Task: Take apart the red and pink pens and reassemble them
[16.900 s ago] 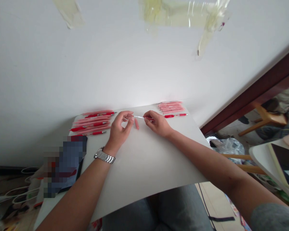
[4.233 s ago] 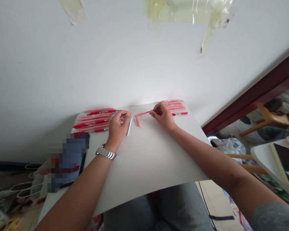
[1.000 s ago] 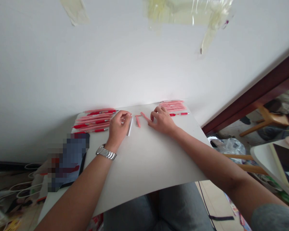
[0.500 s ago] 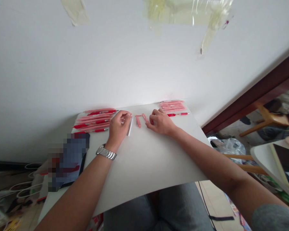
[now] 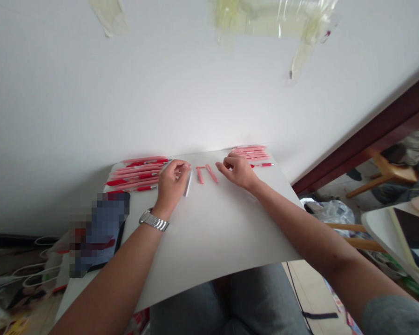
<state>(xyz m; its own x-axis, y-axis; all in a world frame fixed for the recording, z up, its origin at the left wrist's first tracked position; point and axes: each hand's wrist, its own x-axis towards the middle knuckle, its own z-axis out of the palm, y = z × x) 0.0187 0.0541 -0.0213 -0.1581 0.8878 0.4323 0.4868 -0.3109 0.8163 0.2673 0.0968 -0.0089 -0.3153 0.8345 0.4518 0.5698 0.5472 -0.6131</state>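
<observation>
My left hand (image 5: 172, 184) is closed in a pinch at the top end of a narrow, clear whitish plastic sleeve (image 5: 188, 186). To its right, a short pink pen part (image 5: 200, 176) and a longer pink pen part (image 5: 212, 174) lie apart on the table, with a small pink piece (image 5: 200, 167) between their upper ends. My right hand (image 5: 239, 172) hovers just right of the longer part, holding nothing, thumb and forefinger apart and the other fingers curled. Behind it lies a row of pink pens (image 5: 250, 152), and a red pen (image 5: 262, 165) is partly hidden by the hand.
Several pink and red pens (image 5: 136, 173) lie at the table's left side. A dark, pixelated phone-like slab (image 5: 108, 228) rests on the left edge. The white table (image 5: 209, 232) meets the wall (image 5: 195, 102) at the back. A wooden chair (image 5: 384, 170) stands to the right.
My right hand has let go of the longer pink pen part and drawn back to the right, its thumb and forefinger opening. My left hand has stayed in place.
</observation>
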